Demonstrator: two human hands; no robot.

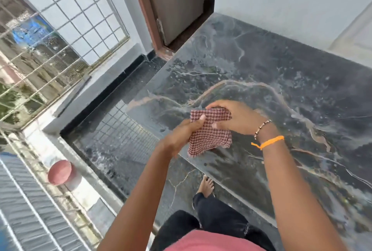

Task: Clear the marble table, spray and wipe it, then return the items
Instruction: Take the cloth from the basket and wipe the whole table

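A dark marble table [281, 73] with pale veins fills the right half of the head view, and its top looks wet and streaked. Both hands hold a red-and-white checked cloth [207, 132] just above the table's near left edge. My left hand [181, 136] grips the cloth's lower left part with the thumb on top. My right hand [235, 117] pinches its upper right part; that wrist carries a bead bracelet and an orange thread. No other item stands on the table.
A white wall runs behind the table. A brown door frame [147, 13] stands at its far left corner. A metal window grille [60, 35] and a ledge lie on the left, with a pink-lidded container [62, 173] on the ledge. My bare foot [206, 185] stands on the dark floor.
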